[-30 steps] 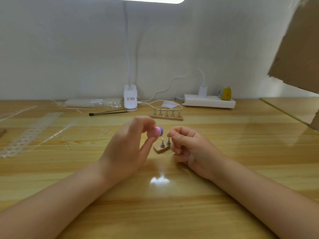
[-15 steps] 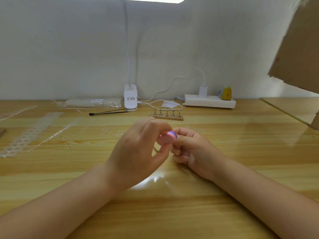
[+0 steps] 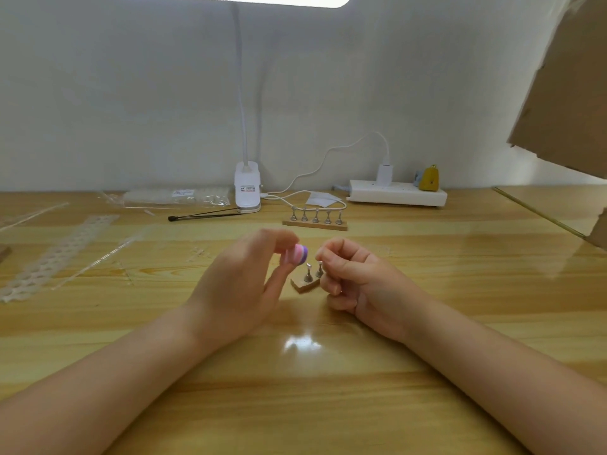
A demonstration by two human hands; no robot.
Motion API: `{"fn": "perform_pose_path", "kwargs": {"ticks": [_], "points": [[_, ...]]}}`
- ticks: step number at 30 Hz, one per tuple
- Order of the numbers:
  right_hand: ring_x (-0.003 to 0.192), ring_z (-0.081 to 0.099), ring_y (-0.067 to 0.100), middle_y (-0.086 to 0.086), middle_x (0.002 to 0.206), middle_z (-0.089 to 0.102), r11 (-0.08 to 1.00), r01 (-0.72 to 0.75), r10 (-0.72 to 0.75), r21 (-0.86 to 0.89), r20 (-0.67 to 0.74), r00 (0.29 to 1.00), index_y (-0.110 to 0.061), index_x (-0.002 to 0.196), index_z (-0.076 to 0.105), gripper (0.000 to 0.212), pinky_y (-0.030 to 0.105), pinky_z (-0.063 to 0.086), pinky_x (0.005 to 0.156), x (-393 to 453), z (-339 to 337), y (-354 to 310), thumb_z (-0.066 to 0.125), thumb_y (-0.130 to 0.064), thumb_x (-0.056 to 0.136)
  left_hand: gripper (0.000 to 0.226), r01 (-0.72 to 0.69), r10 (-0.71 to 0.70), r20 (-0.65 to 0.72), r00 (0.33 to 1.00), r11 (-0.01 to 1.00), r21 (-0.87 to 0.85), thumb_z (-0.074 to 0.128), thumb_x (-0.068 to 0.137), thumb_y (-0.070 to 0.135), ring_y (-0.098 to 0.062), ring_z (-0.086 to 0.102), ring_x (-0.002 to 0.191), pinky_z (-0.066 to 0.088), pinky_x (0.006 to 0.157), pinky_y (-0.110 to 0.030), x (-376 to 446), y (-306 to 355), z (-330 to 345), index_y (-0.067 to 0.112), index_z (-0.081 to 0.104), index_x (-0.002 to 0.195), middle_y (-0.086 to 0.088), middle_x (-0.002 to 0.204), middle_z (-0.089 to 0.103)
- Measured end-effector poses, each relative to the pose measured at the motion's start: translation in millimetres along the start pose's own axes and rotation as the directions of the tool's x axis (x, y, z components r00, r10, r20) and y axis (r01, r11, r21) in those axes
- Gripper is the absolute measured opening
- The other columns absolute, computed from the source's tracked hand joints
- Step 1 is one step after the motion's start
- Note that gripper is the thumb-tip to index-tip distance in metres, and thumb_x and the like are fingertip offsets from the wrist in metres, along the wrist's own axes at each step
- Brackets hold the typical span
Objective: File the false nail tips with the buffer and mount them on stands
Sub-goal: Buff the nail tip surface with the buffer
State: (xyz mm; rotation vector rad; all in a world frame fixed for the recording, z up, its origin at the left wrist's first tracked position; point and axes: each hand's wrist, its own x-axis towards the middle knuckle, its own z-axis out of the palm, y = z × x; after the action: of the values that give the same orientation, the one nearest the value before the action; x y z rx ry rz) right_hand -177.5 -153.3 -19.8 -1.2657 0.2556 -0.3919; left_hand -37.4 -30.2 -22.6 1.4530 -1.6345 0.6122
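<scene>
Filing looks like the step in hand, judging by how everything's been set up. A small round pink-and-purple buffer block [image 3: 300, 254] is pinched between thumb and fingers of the left hand [image 3: 243, 287], its purple face turned toward the right hand [image 3: 358, 279], so the abrasive side is aimed at the work. The right hand is curled shut with its fingertips [image 3: 323, 254] pressed together, presumably on a clear false nail tip, but the tip itself is too small to be made out. A gap is left between buffer and fingertips, so no contact at this instant. Just below that gap, a short wooden base with two silver metal stands [image 3: 310, 277] is parked on the glossy wooden surface [image 3: 328, 389], close enough that a finished tip can be dropped straight on. Both stands appear bare. A longer wooden strip with five silver stands [image 3: 315, 220] is kept further back near the white clip-on lamp base [image 3: 248, 192], probably as spare capacity for later.
</scene>
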Motion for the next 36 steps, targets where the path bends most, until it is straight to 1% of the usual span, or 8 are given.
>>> {"fn": "perform_pose_path", "kwargs": {"ticks": [2,7,12,18,23,27,32,36], "points": [[0.053,0.042,0.007,-0.004,0.064,0.047,1.000,-0.001,0.001,-0.007,-0.002,1.000,-0.014,0.086,0.054,0.008,0.019,0.022,0.045,0,0,0,0.060,-0.017,0.081,0.024,-0.035,0.033,-0.030,0.999,0.995,-0.096,0.067,0.090,0.013,-0.009,0.065,0.088,0.051,0.082,-0.018,3,5,1,0.006,0.054,0.109,-0.003,0.095,0.068],[0.053,0.042,0.007,-0.005,0.062,0.049,1.000,-0.005,0.005,0.024,-0.003,1.000,-0.015,0.085,0.054,0.005,0.018,0.024,0.045,0,-1,0,0.058,-0.016,0.082,0.018,-0.034,0.035,0.084,0.996,0.999,-0.008,0.067,0.087,0.007,-0.017,0.067,0.082,0.056,0.070,-0.039,-2,2,2,0.001,0.061,0.103,-0.005,0.091,0.069],[0.052,0.042,0.007,-0.004,0.062,0.048,1.000,0.003,-0.003,-0.012,-0.019,1.000,-0.014,0.086,0.056,0.008,0.018,0.024,0.043,1,0,1,0.060,-0.017,0.080,0.023,-0.041,0.038,-0.029,0.999,0.994,-0.105,0.064,0.091,0.016,-0.006,0.063,0.089,0.050,0.083,-0.016,4,9,2,0.009,0.052,0.109,0.001,0.096,0.066],[0.052,0.041,0.007,-0.006,0.060,0.049,1.000,0.007,-0.007,-0.009,-0.024,1.000,-0.014,0.083,0.056,0.006,0.018,0.024,0.044,0,1,0,0.060,-0.017,0.080,0.022,0.038,-0.038,0.015,0.999,0.999,0.033,0.069,0.087,0.008,-0.015,0.066,0.081,0.055,0.070,-0.038,-2,1,2,-0.001,0.057,0.104,-0.004,0.089,0.068],[0.051,0.041,0.007,-0.003,0.060,0.051,1.000,0.003,-0.004,-0.027,-0.035,0.999,-0.012,0.079,0.064,0.007,0.016,0.026,0.041,1,1,2,0.065,-0.018,0.074,0.026,-0.119,0.119,0.003,0.993,0.993,-0.007,0.065,0.087,0.013,-0.012,0.057,0.078,0.048,0.073,-0.024,2,12,5,0.012,0.048,0.106,0.001,0.092,0.059],[0.049,0.040,0.008,-0.002,0.059,0.048,1.000,-0.018,0.018,0.002,-0.109,0.994,-0.012,0.071,0.068,0.005,0.016,0.023,0.039,3,2,3,0.069,-0.016,0.069,0.027,-0.026,0.029,-0.020,0.999,0.990,0.137,0.068,0.081,0.008,-0.019,0.061,0.073,0.048,0.068,-0.034,0,3,0,0.003,0.053,0.104,-0.007,0.081,0.063],[0.050,0.038,0.008,-0.006,0.054,0.046,0.999,-0.018,0.015,-0.042,-0.073,0.997,-0.009,0.076,0.057,0.013,0.016,0.023,0.039,0,3,0,0.066,-0.016,0.070,0.027,-0.173,0.169,0.048,0.984,0.979,0.111,0.061,0.081,0.010,-0.018,0.053,0.071,0.043,0.068,-0.026,3,15,4,0.012,0.046,0.103,-0.004,0.080,0.059],[0.052,0.038,0.008,-0.006,0.055,0.048,0.999,-0.036,0.036,-0.001,-0.088,0.995,-0.011,0.073,0.060,0.010,0.017,0.021,0.040,1,1,-1,0.060,-0.008,0.082,0.035,0.015,-0.017,0.010,1.000,0.985,0.169,0.073,0.074,-0.002,-0.024,0.062,0.072,0.049,0.070,-0.036,3,3,-2,0.003,0.055,0.104,-0.006,0.079,0.062]]}}
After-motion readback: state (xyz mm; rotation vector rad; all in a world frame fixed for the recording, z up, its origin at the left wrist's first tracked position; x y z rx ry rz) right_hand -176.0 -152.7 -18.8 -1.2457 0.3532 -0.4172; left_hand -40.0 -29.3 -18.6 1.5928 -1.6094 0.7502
